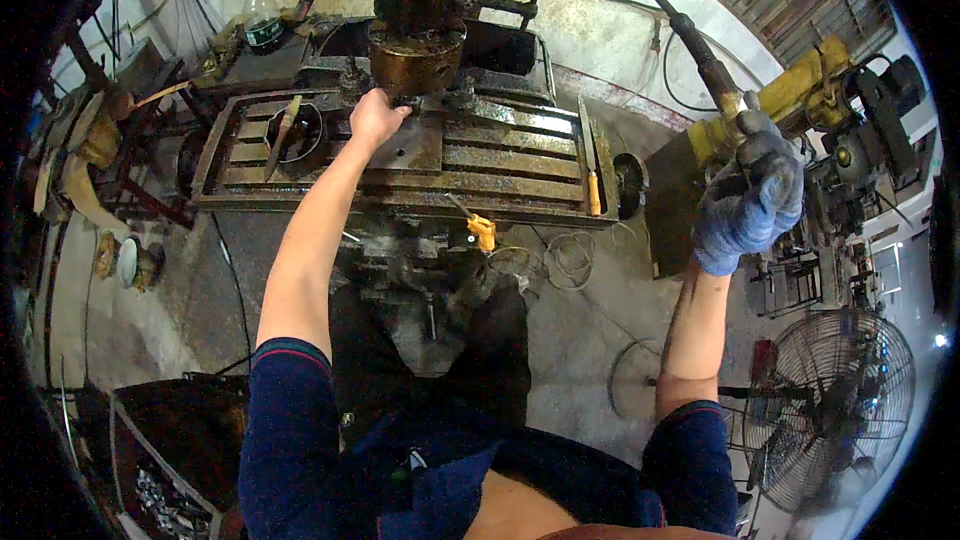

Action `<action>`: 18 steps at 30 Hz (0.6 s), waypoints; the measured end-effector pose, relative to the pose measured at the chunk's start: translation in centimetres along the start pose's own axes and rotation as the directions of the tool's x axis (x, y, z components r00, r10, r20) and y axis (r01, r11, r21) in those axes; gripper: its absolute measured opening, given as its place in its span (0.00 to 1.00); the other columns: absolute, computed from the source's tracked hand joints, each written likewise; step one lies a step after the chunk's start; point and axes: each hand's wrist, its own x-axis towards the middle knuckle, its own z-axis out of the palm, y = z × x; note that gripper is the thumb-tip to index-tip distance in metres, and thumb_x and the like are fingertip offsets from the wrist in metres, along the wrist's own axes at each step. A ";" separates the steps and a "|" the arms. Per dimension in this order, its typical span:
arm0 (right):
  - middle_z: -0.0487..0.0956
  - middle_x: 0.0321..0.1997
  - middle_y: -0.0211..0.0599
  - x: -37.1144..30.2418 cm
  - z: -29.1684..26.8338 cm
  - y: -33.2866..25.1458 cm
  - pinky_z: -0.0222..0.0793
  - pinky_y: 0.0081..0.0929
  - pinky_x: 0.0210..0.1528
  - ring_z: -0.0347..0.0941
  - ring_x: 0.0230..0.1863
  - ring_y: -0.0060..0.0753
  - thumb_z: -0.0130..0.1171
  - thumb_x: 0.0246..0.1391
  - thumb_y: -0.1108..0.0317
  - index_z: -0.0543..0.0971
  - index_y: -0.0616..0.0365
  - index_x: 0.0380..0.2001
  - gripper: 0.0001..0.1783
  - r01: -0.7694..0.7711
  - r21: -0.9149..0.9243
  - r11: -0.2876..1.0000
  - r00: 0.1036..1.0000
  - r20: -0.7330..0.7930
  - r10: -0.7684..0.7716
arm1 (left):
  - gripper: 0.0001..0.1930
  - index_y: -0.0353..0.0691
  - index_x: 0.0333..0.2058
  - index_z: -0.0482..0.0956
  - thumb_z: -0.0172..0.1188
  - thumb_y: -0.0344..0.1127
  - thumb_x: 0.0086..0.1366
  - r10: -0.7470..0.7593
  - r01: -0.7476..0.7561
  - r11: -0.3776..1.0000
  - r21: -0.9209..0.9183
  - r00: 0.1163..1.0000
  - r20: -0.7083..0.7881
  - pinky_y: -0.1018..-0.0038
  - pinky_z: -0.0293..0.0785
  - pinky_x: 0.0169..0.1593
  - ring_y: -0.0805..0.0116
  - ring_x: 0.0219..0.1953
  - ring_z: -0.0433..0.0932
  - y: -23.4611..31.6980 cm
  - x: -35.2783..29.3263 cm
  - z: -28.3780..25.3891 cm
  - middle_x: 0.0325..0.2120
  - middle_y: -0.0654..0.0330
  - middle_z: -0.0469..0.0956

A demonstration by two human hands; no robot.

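Note:
My bare left hand (378,120) is closed beside the metal block (412,152) on the slotted machine table (500,202), just under the brassy round spindle head (418,52). Its thumb points right; the fingertips, and whatever they hold, are hidden. At the upper right, my right hand (755,185), in a blue-grey knit glove, wraps round the end of a long lever (708,68). That lever slopes down from the machine's head.
A brush (285,132) lies across a round pot (305,140) on the table's left. A yellow-handled file (590,165) rests at its right end. A yellow air gun (481,232) hangs at the front edge. A caged fan (828,410) stands at right.

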 end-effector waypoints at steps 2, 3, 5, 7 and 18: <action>0.74 0.26 0.43 0.6 0.3 -0.1 0.61 0.39 0.50 0.71 0.35 0.41 0.51 0.50 0.60 0.72 0.64 0.21 0.16 0.015 -0.045 0.999 1.000 0.015 -0.014 | 0.20 0.32 0.23 0.74 0.66 0.46 0.46 -0.012 0.012 1.000 0.009 1.000 0.010 0.60 0.70 0.32 0.51 0.29 0.76 0.4 -0.1 -0.2 0.23 0.46 0.76; 0.74 0.26 0.43 1.1 0.2 0.1 0.62 0.38 0.49 0.71 0.34 0.40 0.50 0.50 0.61 0.72 0.64 0.22 0.15 0.003 -0.014 1.000 1.000 0.025 -0.002 | 0.22 0.30 0.28 0.75 0.66 0.46 0.46 -0.009 0.008 1.000 0.021 0.999 0.053 0.61 0.70 0.32 0.52 0.29 0.76 0.4 -0.1 -0.6 0.24 0.46 0.76; 0.75 0.27 0.43 2.2 -0.3 0.5 0.62 0.35 0.46 0.71 0.34 0.38 0.49 0.50 0.61 0.73 0.64 0.22 0.15 -0.023 0.052 0.998 0.999 0.046 0.021 | 0.20 0.30 0.30 0.74 0.64 0.44 0.47 0.015 -0.012 0.998 -0.059 0.999 0.046 0.62 0.71 0.31 0.54 0.27 0.77 -0.6 0.3 -0.3 0.23 0.47 0.76; 0.76 0.29 0.44 2.9 -0.1 -0.1 0.63 0.32 0.44 0.71 0.34 0.36 0.49 0.50 0.61 0.73 0.64 0.23 0.15 0.032 0.016 0.999 0.998 0.059 -0.033 | 0.19 0.30 0.32 0.74 0.63 0.41 0.48 0.033 -0.012 0.981 -0.195 0.994 0.103 0.64 0.71 0.31 0.57 0.27 0.77 -1.8 0.4 -0.5 0.23 0.48 0.77; 0.73 0.27 0.44 -0.1 0.0 0.6 0.60 0.45 0.49 0.70 0.36 0.41 0.49 0.51 0.58 0.73 0.66 0.25 0.18 0.013 0.093 0.996 1.000 0.005 -0.014 | 0.21 0.43 0.46 0.72 0.60 0.38 0.51 0.230 -0.189 0.971 0.148 0.909 -0.348 0.67 0.71 0.33 0.59 0.30 0.76 -8.4 -9.5 -14.2 0.29 0.57 0.76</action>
